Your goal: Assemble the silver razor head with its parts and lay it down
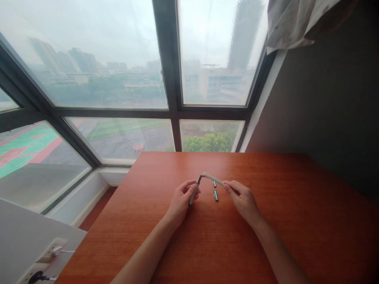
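Observation:
Above the table, both hands hold a slim, pale grey hinged bar [213, 178], bent at a dark joint near its top left. My left hand [179, 202] is closed around the short, downward-slanting arm, with the thumb on its face. My right hand [243, 200] pinches the far end of the longer arm between thumb and fingers. Below and between the hands lie two small cylinders that look like batteries, dark with green: a nearer battery [216, 195] and a farther battery [214, 184], the latter partly behind the bar. The bar's exact kind is unclear.
The reddish-brown wooden table [142, 244] reaches to a large dark-framed window [174, 114]. A dark wall [319, 106] stands at right, with a pale curtain [296, 23] above. Plugs sit in wall sockets [55, 250] at lower left.

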Motion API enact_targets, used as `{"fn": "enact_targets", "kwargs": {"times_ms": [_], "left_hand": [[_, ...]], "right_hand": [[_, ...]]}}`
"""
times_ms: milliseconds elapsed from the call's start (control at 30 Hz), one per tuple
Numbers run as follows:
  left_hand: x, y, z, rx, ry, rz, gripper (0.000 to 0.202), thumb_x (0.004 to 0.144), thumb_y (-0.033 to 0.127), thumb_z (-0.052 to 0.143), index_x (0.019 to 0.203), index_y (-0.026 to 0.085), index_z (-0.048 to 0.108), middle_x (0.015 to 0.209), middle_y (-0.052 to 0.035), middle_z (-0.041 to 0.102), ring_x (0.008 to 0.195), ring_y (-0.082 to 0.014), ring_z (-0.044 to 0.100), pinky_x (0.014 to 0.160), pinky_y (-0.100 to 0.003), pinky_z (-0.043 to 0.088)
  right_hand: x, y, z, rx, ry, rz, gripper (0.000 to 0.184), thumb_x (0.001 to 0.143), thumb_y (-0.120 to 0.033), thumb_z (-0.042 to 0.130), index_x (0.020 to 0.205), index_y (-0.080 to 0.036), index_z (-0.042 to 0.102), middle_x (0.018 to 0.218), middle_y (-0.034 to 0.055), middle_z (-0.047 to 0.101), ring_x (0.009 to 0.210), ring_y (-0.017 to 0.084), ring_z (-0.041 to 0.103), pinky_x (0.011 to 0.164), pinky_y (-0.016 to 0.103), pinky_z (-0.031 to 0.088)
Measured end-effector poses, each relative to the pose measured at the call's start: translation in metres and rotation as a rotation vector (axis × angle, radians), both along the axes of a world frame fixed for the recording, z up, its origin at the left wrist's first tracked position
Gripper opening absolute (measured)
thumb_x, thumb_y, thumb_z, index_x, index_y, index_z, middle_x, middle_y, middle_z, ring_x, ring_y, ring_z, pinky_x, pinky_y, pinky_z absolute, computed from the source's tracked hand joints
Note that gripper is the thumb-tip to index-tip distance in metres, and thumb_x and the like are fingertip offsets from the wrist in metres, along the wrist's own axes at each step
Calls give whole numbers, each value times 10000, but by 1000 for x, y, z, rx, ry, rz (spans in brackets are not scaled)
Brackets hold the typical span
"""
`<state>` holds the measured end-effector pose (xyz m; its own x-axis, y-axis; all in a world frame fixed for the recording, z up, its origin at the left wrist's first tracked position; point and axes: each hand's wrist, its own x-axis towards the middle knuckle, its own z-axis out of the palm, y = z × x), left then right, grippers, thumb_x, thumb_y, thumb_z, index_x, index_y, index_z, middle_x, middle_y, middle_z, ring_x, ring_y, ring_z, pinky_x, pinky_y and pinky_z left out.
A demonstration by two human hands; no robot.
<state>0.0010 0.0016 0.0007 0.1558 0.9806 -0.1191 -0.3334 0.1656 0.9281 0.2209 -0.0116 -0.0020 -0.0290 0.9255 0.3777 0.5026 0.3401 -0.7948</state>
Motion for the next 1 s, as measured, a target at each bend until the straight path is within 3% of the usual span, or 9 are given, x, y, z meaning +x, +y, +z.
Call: {"fn": "enact_targets", "kwargs": {"times_ms": [567, 1000], "left_hand": [[2, -1, 2, -16, -24, 55, 421, 696, 402, 749, 986, 120, 630, 697, -45, 643, 595, -110, 537, 544, -213, 403], [0, 0, -2, 1, -24, 23, 385, 721, 391, 735, 991, 137, 636, 718, -37, 648, 599, -99, 538, 558, -206, 406]], "right_hand": [[3, 1, -1, 9, 6, -18, 309, 914, -387, 485, 950, -170, 703, 784, 50, 651, 723, 188, 591, 633, 261, 425], [4, 1, -3, 1, -38, -14, 314, 920, -391, 472, 934, -180, 705, 741, 39, 625, 686, 176, 568, 618, 261, 414]]}}
